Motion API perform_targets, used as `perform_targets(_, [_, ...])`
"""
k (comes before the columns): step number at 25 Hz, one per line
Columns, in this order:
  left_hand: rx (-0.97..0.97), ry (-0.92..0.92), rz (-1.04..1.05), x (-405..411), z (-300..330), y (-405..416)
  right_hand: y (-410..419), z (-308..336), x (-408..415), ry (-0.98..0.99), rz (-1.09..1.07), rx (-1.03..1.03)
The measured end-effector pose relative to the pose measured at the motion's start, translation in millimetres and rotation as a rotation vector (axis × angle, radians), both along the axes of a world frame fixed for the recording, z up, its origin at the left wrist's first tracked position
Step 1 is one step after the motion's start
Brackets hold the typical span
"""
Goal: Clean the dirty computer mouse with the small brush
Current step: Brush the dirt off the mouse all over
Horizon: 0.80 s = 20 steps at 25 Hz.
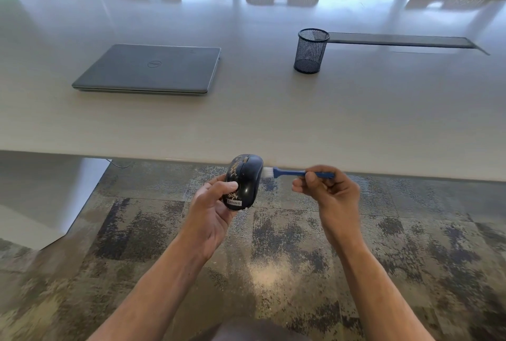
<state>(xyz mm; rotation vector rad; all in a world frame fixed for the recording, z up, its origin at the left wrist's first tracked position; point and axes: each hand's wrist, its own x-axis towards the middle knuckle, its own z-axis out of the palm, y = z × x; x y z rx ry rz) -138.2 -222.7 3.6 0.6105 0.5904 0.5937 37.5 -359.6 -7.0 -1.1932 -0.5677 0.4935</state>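
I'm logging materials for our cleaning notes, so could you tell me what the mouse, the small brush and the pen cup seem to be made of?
Mouse: likely glossy dark plastic, given the sharp highlight, with tan grit on it.
Small brush: blue handle looks like plastic; white bristles, probably synthetic.
Pen cup: black wire mesh, probably metal; you can see through it.

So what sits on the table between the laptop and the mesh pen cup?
Nothing: the head view shows bare table between the closed laptop and the pen cup.
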Motion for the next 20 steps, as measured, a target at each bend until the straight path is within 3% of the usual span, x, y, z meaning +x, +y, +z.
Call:
perform_targets(8, [0.032,0.002,-0.003,-2.7,-0.8,5.0,-8.0,-7.0,-14.6,-0.016,0.031,-0.04])
perform_targets(12, [0.037,-0.001,-0.024,-4.2,-1.1,3.7,-0.4,5.2,-5.2,0.046,-0.044,0.038])
perform_targets(20, [0.085,0.006,-0.027,-8.2,-0.1,4.6,-7.5,0.8,-19.3,0.023,0.028,-0.053])
